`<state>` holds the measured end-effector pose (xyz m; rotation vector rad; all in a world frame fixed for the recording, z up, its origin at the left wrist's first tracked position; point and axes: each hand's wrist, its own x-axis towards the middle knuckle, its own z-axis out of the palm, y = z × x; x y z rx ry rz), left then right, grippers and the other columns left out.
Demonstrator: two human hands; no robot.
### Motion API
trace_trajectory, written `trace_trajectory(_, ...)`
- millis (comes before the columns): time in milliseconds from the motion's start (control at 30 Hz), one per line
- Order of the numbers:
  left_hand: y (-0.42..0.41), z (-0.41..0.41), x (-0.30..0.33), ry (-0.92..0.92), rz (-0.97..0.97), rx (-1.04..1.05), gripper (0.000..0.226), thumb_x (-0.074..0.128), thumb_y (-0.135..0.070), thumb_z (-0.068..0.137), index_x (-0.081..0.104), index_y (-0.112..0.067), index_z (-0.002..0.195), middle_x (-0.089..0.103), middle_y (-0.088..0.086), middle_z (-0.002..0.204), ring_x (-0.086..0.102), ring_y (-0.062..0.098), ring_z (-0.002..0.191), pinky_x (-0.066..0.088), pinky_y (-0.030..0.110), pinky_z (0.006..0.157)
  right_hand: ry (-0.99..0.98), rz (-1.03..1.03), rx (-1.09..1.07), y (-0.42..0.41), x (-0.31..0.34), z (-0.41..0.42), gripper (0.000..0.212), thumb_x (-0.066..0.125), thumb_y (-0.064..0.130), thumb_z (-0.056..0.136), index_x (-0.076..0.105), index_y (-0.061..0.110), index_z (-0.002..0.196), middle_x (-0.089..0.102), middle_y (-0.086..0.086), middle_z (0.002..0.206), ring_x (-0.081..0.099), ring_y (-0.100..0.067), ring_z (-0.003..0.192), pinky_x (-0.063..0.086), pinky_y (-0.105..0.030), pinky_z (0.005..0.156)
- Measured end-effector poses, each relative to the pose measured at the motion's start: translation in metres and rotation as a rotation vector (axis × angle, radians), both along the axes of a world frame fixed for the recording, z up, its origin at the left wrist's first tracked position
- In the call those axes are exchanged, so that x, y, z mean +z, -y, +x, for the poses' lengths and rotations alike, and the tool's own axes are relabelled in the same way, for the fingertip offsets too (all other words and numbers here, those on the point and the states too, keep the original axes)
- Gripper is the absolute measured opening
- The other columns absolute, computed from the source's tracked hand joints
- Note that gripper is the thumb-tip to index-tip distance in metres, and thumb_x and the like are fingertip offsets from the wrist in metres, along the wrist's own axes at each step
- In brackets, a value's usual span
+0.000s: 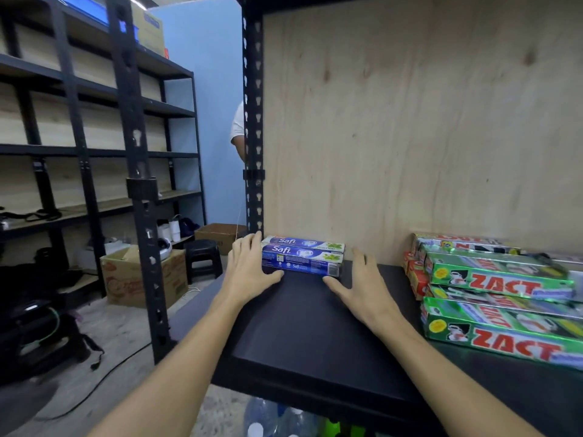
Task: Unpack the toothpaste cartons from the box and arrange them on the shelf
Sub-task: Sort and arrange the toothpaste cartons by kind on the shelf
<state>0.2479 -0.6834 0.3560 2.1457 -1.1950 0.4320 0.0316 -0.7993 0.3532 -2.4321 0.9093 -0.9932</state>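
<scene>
Your left hand (pixel 250 269): extended forward on a bare forearm, palm down, fingers spread, thumb angled inward. Your right hand (pixel 359 287): likewise extended, palm down, fingers loosely splayed, thumb pointing toward the left. Both were flat and unclenched, set well apart.

Black shelf (pixel 303 335), plywood at its back. Between the left hand (pixel 249 269) and right hand (pixel 362 288), blue Safi cartons (pixel 303 258) sit by the plywood. Well right of the right hand, green ZACT cartons (pixel 501 298) lie in rows on the same board.
</scene>
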Motion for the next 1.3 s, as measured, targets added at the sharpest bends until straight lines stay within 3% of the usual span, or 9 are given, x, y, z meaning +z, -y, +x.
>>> trace_trajectory(100,-0.019,-0.040,-0.001,0.047,-0.048,-0.092,0.090,0.071,-0.051,0.084,0.027,-0.018,0.155,0.035,0.000,0.154,0.024,0.020,0.143,0.024,0.035,0.116,0.011,-0.013,0.029,-0.022,0.000,-0.026,0.068,0.069,0.041,0.091,0.037,0.013,0.144,0.042,-0.008,0.139,0.050,-0.026,0.126,0.040,-0.030,0.097)
trace_trajectory(167,-0.029,-0.068,0.001,0.028,-0.045,-0.158,0.084,0.067,-0.052,0.088,0.029,-0.020,0.155,0.036,-0.003,0.156,0.025,0.019,0.145,0.024,0.036,0.117,0.031,-0.018,0.064,-0.034,0.000,-0.044,0.065,0.068,0.040,0.092,0.039,0.015,0.144,0.042,-0.005,0.135,0.056,-0.024,0.115,0.039,-0.026,0.092)
trace_trajectory(367,-0.042,-0.164,-0.001,-0.146,-0.184,-0.267,0.066,0.067,-0.046,0.091,0.043,-0.018,0.146,0.051,-0.001,0.140,0.041,0.017,0.132,0.036,0.044,0.113,0.092,-0.096,0.067,-0.055,-0.004,-0.114,0.067,0.064,0.038,0.095,0.037,0.011,0.149,0.042,-0.001,0.132,0.055,-0.019,0.108,0.046,-0.033,0.099)
trace_trajectory(500,-0.030,-0.231,-0.016,-0.084,-0.169,-0.337,0.067,0.066,-0.046,0.091,0.040,-0.021,0.147,0.051,-0.007,0.139,0.039,0.010,0.129,0.033,0.033,0.112,0.128,-0.099,0.042,-0.053,-0.008,-0.180,0.062,0.066,0.034,0.095,0.039,0.016,0.147,0.042,0.002,0.133,0.053,-0.011,0.105,0.045,-0.028,0.097)
trace_trajectory(633,-0.007,-0.289,-0.015,0.014,-0.180,-0.373,0.064,0.063,-0.048,0.092,0.040,-0.023,0.147,0.048,-0.009,0.138,0.037,0.011,0.131,0.025,0.023,0.105,0.147,-0.093,-0.084,-0.032,-0.010,-0.251,0.064,0.069,0.034,0.093,0.041,0.012,0.146,0.044,-0.002,0.136,0.048,-0.017,0.123,0.043,-0.031,0.104)
trace_trajectory(900,0.057,-0.399,-0.011,0.137,-0.164,-0.431,0.055,0.056,-0.047,0.094,0.043,-0.022,0.143,0.047,-0.007,0.138,0.036,0.015,0.132,0.030,0.034,0.113,0.057,-0.029,-0.417,0.038,-0.014,-0.381,0.071,0.076,0.037,0.085,0.045,0.004,0.140,0.049,-0.019,0.134,0.045,-0.037,0.123,0.039,-0.047,0.106)
trace_trajectory(1100,0.108,-0.427,-0.006,0.266,0.040,-0.358,0.065,0.048,-0.060,0.094,0.045,-0.015,0.141,0.047,0.004,0.140,0.037,0.026,0.133,0.028,0.041,0.115,-0.060,0.031,-0.532,0.090,-0.004,-0.431,0.087,0.074,0.049,0.084,0.034,0.009,0.149,0.047,-0.020,0.139,0.041,-0.039,0.127,0.036,-0.047,0.107)
trace_trajectory(1300,0.155,-0.414,0.023,0.309,-0.019,-0.309,0.064,0.047,-0.059,0.095,0.048,-0.014,0.140,0.053,0.008,0.139,0.042,0.028,0.133,0.031,0.041,0.112,-0.057,-0.038,-0.578,0.134,-0.003,-0.436,0.081,0.068,0.055,0.086,0.038,0.009,0.147,0.048,-0.019,0.141,0.039,-0.040,0.128,0.035,-0.047,0.104)
